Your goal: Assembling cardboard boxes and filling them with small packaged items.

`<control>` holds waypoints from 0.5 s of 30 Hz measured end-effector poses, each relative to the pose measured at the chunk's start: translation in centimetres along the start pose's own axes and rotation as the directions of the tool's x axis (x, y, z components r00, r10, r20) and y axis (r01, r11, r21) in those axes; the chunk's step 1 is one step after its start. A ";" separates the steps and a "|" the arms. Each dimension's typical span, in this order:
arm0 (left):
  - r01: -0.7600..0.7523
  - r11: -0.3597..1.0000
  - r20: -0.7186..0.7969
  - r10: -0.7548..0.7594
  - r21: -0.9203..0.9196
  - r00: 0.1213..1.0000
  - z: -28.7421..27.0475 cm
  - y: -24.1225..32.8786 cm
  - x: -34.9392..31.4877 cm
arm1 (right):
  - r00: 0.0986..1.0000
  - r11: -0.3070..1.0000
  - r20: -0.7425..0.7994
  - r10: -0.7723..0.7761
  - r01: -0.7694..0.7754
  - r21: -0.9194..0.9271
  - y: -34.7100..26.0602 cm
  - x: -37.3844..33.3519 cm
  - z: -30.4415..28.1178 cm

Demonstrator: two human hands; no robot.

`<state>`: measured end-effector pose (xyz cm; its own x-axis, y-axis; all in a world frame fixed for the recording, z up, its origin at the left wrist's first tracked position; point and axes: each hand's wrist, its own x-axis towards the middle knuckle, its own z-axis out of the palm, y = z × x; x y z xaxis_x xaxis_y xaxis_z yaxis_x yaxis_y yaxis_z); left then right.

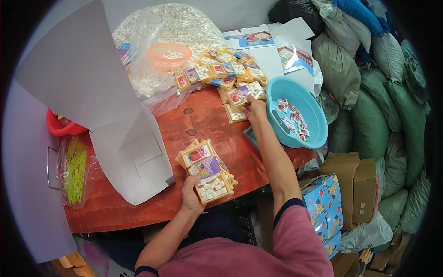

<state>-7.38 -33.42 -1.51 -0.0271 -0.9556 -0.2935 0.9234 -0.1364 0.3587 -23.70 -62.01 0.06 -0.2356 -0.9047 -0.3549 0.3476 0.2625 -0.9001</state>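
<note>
In my left hand [191,193] is a small stack of yellow plastic trays [213,188], tilted toward me above the table's front edge. The top tray has a strawberry picture, a purple label and white cube-like pieces. My right arm stretches forward, and my right hand [255,110] grips the near edge of a similar tray [239,94] with fingers closed. That tray lies on a loose pile of filled trays [226,69]. Just right of this hand stands a blue basin [318,134] with small red-and-white packets [295,121] inside.
A heap of white pieces [184,18] in clear plastic and an orange basket [159,62] lie at the back. A large white carton [134,171] stands left, near yellow-green strips [76,168] and a red bowl [69,130]. Blue boxes [325,207] and stuffed sacks [376,106] fill the right.
</note>
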 end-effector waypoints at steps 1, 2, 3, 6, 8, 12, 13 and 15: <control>-0.007 1.000 -0.012 0.007 -0.006 1.000 -0.3 0.0 0.1 | 0.998 0.999 0.053 -0.045 0.046 -0.018 0.0 -0.9 -0.1; -0.074 0.995 -0.016 0.076 0.059 0.997 -0.4 -0.2 0.6 | 0.991 0.995 0.106 -0.088 0.092 -0.033 0.0 -1.8 -0.4; -0.134 0.983 -0.023 0.138 0.124 0.990 -0.3 -0.4 0.8 | 0.966 0.989 0.214 -0.146 0.142 0.033 -0.1 -3.6 -1.3; -0.208 0.962 -0.012 0.213 0.179 0.977 1.1 0.1 0.7 | 0.841 0.988 0.520 -0.151 0.142 0.057 -2.7 -10.7 -3.1; -0.177 0.967 -0.010 0.182 0.181 0.983 1.0 0.3 0.6 | 0.740 0.995 0.672 -0.032 0.091 -0.052 -3.8 -15.3 -3.9; -0.144 0.985 0.066 0.138 0.095 0.988 1.9 -0.1 1.5 | 0.697 0.814 0.674 0.245 0.230 -0.534 -1.4 -19.6 -5.2; -0.144 0.985 0.068 0.138 0.094 0.988 1.9 -0.3 1.4 | 0.681 0.835 0.706 0.194 0.264 -0.484 -0.6 -20.1 -5.1; -0.190 0.957 0.168 0.155 0.217 0.974 1.9 -0.2 0.9 | 0.697 0.736 0.700 0.160 0.388 -0.555 -0.5 -21.0 -5.1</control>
<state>-8.37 -34.75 -0.14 0.0529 -0.9953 -0.0816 0.8062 -0.0057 0.5917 -23.57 -41.39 6.72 0.5262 -0.8230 -0.2141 -0.3390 0.0278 -0.9404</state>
